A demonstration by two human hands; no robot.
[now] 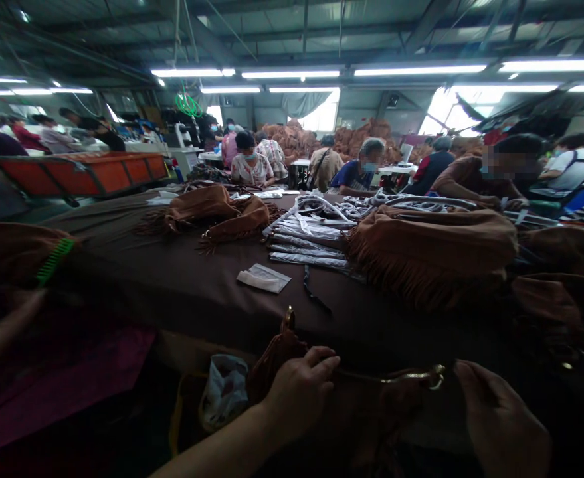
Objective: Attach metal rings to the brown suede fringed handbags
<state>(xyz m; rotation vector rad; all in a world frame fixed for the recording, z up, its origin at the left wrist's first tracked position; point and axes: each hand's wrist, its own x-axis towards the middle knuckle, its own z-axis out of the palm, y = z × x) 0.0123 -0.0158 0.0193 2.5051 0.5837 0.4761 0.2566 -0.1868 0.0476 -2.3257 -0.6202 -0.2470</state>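
Observation:
A brown fringed bag [272, 362] hangs at the table's near edge, with a gold zipper [406, 377] along its opening and a gold ring [437, 377] at the right end. My left hand [299, 385] is closed on the bag's top edge, left of the zipper. Just right of the gold ring, my right hand [503, 425] has thumb and fingertips pinched together; whatever is between them is too dark to make out. The lower part of the bag is lost in shadow.
Fringed brown bags [436, 245] and white-wrapped strips [309, 242] lie on the dark table [196, 285], with a small white packet [263, 278] and a black strap [314, 292]. At left, another person's hand [17, 325] is beside a green comb-like tool [55, 260]. Co-workers sit opposite.

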